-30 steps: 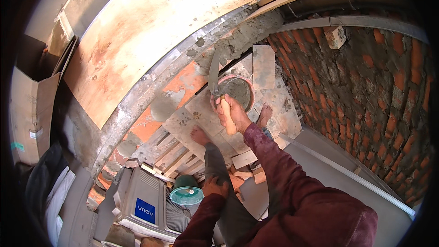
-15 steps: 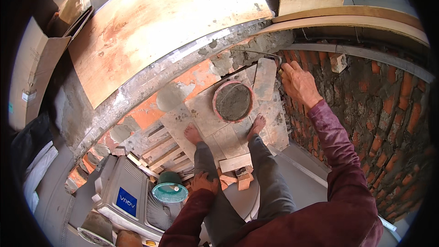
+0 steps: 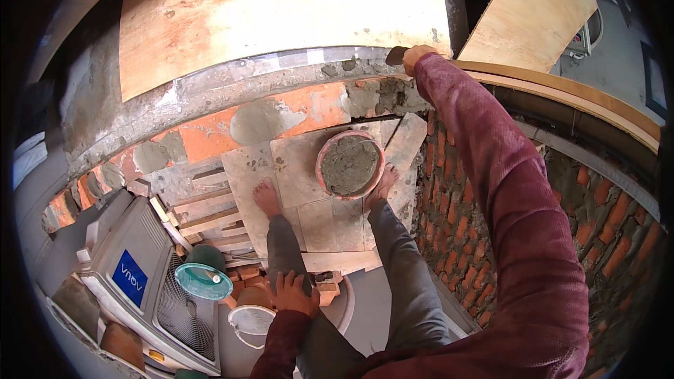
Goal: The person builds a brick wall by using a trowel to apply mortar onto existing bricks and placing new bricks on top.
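My right hand (image 3: 419, 58), at the far ledge by the corner, closes round a trowel (image 3: 396, 56) whose dark blade points left. The handle is hidden in my grip. My left hand (image 3: 292, 296) lies on my left knee with its fingers spread, holding nothing. Between my bare feet stands a round, reddish-rimmed bucket (image 3: 319, 178) filled with wet grey mortar (image 3: 351, 163). Beyond it runs a low brick wall (image 3: 203, 133), partly smeared with grey mortar patches (image 3: 257, 122).
Tiled boards (image 3: 316, 221) lie under my feet. A rough brick wall (image 3: 456, 224) rises at right. To the left are an outdoor fan unit (image 3: 137, 260), a green bucket (image 3: 203, 279) and a pale bucket (image 3: 251, 320). A plywood sheet (image 3: 281, 14) covers the far side.
My right hand has moved away from me and left, from beside the right brick wall to the far ledge, with the trowel. My left hand stays on my knee. The view has shifted.
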A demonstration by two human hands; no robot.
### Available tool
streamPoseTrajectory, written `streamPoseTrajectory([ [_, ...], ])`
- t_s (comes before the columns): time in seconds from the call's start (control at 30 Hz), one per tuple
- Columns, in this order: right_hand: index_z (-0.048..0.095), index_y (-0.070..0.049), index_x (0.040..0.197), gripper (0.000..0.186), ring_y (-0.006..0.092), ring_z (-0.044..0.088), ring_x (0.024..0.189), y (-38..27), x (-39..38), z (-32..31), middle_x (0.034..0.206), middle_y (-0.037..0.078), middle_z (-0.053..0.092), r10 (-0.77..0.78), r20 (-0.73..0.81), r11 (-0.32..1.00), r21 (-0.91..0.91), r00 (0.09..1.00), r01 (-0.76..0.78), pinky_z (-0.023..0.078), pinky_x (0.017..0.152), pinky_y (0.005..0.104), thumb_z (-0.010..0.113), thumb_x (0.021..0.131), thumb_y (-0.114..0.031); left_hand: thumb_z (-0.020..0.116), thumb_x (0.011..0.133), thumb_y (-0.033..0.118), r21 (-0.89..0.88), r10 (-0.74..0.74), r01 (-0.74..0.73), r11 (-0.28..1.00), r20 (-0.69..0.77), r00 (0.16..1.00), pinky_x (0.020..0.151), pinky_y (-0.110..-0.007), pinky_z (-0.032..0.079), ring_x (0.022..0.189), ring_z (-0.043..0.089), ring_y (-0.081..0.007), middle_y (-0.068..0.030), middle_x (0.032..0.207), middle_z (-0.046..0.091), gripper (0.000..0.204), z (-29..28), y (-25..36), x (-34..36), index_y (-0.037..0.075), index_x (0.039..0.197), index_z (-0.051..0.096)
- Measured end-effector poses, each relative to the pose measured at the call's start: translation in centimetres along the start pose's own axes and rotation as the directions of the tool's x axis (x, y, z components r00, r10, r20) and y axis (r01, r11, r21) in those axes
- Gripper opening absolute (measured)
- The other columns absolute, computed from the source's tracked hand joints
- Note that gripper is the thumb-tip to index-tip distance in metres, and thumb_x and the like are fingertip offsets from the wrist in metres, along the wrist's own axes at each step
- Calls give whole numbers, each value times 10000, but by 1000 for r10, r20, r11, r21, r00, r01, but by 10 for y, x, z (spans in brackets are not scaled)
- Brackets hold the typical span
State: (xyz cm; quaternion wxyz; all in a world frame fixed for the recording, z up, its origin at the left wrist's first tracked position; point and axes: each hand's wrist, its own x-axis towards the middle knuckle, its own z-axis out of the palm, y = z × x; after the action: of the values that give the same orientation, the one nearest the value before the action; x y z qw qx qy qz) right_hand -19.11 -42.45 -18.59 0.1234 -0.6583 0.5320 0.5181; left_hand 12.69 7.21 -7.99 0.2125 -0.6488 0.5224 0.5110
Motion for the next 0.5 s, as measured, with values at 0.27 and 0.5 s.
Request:
streamPoseTrajectory([
  [0.27, 736, -134, 1088, 315, 270, 654, 1067, -14, 84, 17, 1138, 97, 697, 0, 144, 983, -179, 990, 26, 518, 881, 365, 607, 814, -220, 559, 862, 445, -446, 254, -117, 887, 261, 931, 876, -447, 493, 957, 663, -308, -126, 964, 711, 412, 76, 80, 106, 96, 990, 734],
  [0.5, 710, 14, 1033, 328, 284, 681, 908, -40, 100, 17, 1031, 196, 700, -123, 281, 960, -208, 952, 186, 514, 758, 418, 533, 795, -125, 539, 852, 374, -596, 588, -383, 705, 191, 786, 684, -486, 503, 786, 656, -370, -165, 790, 673, 328, 111, 129, 131, 94, 757, 680],
])
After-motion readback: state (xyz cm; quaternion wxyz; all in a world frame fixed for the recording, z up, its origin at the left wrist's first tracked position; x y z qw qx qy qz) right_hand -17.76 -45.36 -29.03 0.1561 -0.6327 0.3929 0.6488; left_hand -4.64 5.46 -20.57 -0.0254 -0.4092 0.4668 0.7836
